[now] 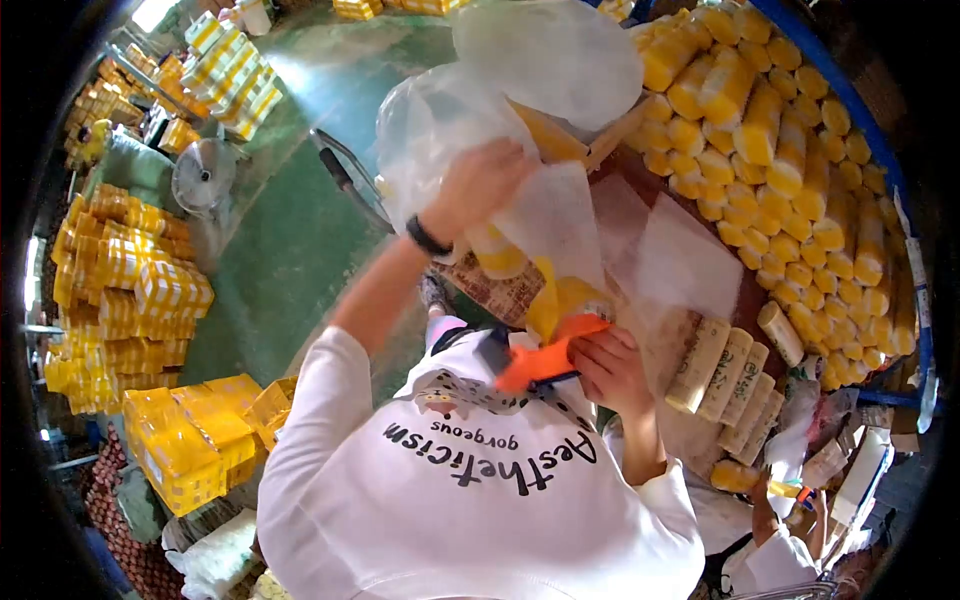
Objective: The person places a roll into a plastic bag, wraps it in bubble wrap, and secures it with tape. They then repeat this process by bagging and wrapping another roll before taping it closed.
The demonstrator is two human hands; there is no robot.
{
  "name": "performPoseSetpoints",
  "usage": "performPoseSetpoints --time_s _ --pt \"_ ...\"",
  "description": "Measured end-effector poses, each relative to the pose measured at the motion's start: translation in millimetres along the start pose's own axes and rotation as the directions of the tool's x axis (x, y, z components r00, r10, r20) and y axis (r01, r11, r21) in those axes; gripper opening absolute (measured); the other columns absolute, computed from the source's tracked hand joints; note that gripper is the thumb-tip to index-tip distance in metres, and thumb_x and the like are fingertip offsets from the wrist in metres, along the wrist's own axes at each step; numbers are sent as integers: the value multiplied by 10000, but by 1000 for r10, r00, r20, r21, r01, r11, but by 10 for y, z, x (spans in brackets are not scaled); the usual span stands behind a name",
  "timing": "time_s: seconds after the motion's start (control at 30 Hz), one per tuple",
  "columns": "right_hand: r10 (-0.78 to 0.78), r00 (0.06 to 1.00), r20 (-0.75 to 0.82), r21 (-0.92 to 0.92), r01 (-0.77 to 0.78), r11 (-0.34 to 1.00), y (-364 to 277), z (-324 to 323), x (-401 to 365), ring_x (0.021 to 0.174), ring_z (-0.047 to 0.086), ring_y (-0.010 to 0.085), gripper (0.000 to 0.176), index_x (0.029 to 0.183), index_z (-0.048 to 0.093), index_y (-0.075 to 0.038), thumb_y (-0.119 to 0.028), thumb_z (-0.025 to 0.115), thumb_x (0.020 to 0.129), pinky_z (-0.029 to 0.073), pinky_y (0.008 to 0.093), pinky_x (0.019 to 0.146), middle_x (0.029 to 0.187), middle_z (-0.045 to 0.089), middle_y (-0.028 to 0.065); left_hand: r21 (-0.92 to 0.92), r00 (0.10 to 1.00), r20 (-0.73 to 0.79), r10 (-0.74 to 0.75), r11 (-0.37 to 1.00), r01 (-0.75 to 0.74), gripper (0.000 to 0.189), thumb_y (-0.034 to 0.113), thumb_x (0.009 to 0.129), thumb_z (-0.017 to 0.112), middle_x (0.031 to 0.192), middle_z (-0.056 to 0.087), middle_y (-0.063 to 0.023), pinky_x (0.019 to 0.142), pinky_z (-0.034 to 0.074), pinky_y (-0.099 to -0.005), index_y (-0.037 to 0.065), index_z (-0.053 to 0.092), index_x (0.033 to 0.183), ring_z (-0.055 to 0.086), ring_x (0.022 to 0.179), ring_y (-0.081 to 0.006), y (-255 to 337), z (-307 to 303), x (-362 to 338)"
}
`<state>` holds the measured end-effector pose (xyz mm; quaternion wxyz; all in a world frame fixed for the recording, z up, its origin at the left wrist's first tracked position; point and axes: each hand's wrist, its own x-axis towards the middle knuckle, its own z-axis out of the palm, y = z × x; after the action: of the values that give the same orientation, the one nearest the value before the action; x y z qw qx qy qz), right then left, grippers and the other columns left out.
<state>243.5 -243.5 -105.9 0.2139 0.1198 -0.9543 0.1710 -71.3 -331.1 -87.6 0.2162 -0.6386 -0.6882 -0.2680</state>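
My left hand [480,190], a black band at its wrist, is over the translucent white foam wrap [430,125] and overlaps it in this view. Motion smears its fingers. In my right hand [612,368] is an orange tape dispenser [550,357], held close in front of my shirt. Yellow tape [545,300] shows just beyond the dispenser. Between my hands, a white sheet [555,215] covers part of a yellow-taped bundle [497,252]. A brown cardboard piece [550,135] sticks out under the foam.
Yellow-ended rolls [760,130] are piled at the right, with pale wrapped bars [720,370] nearer me. Yellow-taped boxes [130,290] and a fan [205,175] stand at the left. A co-worker's hand [765,505] shows at lower right. A metal handle [345,175] borders the work area.
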Motion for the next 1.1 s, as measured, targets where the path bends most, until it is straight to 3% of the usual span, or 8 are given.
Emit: performPoseSetpoints --time_s 0.13,0.23,0.33,0.4,0.47,0.57,0.87,1.1 --pt "-25 998 -61 29 27 999 -44 -43 -158 929 603 229 296 874 640 -80 -149 621 587 451 390 862 931 648 65 -448 792 189 -580 667 595 267 266 880 601 1205 560 -136 845 482 -355 87 592 1078 548 1098 -273 7 -99 858" --pt "78 992 -100 -18 -80 997 -91 -23 -205 894 609 235 274 841 640 -72 -133 619 575 458 395 851 899 650 61 -690 988 -155 -27 719 -89 449 364 878 604 1424 361 -175 1058 318 -363 114 537 1245 328 1330 -274 133 406 1214" --pt "115 982 -152 -71 -127 989 -79 -57 -196 883 607 233 256 821 629 -61 -113 616 570 457 395 847 889 647 65 -566 941 246 234 822 -57 566 416 870 600 1491 225 -178 1130 169 -367 115 472 1332 197 1387 -291 377 626 1131" --pt "162 972 -171 -84 -178 980 -88 -58 -206 868 601 241 232 788 608 -50 -98 620 561 449 403 851 860 636 74 -870 817 334 470 487 75 539 394 874 604 1444 318 -191 1108 220 -389 111 487 1318 270 1355 -287 417 472 1051" --pt "205 964 -172 -61 -218 974 -89 -77 -274 885 613 217 253 836 636 -60 -86 623 585 465 384 840 925 659 66 -775 656 361 663 -178 607 515 287 839 671 1384 432 -143 1056 317 -358 109 514 1296 415 1263 -250 522 398 748" --pt "238 960 -149 2 -240 971 -70 -92 -292 883 617 224 254 833 625 -46 -65 632 580 470 392 829 922 657 77 -904 725 414 550 338 261 369 173 791 709 1159 623 -91 899 451 -307 81 627 1139 591 1024 -195 659 106 558" --pt "326 941 -90 445 -255 858 -131 120 28 835 599 324 352 870 612 -2 -151 768 591 456 402 799 860 619 146 -727 936 353 -4 628 277 52 46 763 668 745 631 -66 621 481 -316 48 655 814 607 681 -229 840 -354 -245" --pt "525 733 432 712 -635 299 -170 460 163 957 607 231 554 1135 605 -45 -266 802 667 449 358 873 1035 649 128 -605 856 314 -412 608 514 92 14 763 639 737 646 -91 563 486 -295 51 686 833 622 609 -200 432 -858 -423"
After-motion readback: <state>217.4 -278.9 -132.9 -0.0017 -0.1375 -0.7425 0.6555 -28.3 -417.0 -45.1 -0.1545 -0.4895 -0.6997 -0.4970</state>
